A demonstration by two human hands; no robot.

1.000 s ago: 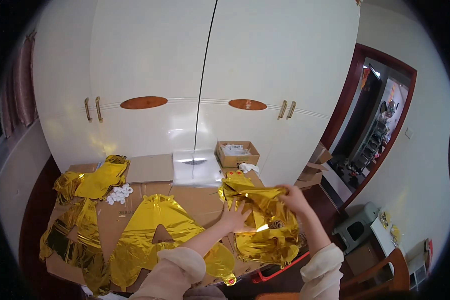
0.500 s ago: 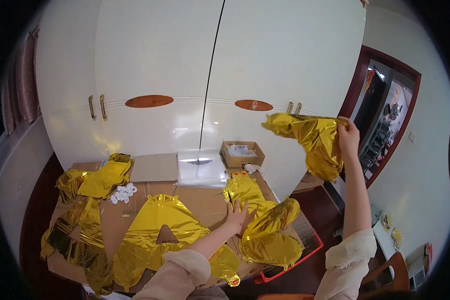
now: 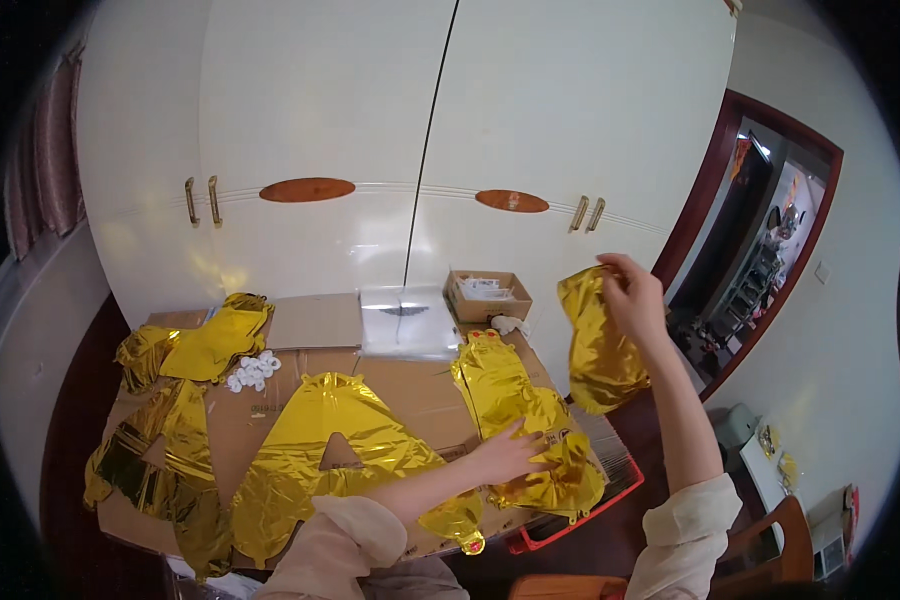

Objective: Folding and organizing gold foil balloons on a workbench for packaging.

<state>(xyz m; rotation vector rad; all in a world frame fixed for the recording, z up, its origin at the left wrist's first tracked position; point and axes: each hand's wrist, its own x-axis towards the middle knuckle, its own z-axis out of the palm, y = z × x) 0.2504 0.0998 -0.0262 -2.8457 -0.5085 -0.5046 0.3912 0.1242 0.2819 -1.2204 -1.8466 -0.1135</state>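
Note:
My right hand (image 3: 632,298) is raised beyond the table's right side, fingers closed on the top of a crumpled gold foil balloon (image 3: 602,350) that hangs down. My left hand (image 3: 515,457) lies with outstretched fingers on another flat gold foil balloon (image 3: 510,385) at the table's right. To its left, a flat A-shaped gold foil balloon (image 3: 305,440) is spread across the middle. A second A-shaped gold balloon (image 3: 185,440) lies at the left, with a bunched gold foil piece (image 3: 210,345) behind it.
Cardboard (image 3: 255,425) covers the table. White rings (image 3: 253,371) are piled at back left. Clear plastic bags (image 3: 406,325) and a small cardboard box (image 3: 490,305) stand before the white cabinet (image 3: 320,100). A red-edged crate (image 3: 585,512) is at the right, a wooden chair (image 3: 785,545) beyond.
My right hand has come lower and to the left with the hanging foil balloon. My left hand has shifted right over the foil, and the foil under it is folded differently.

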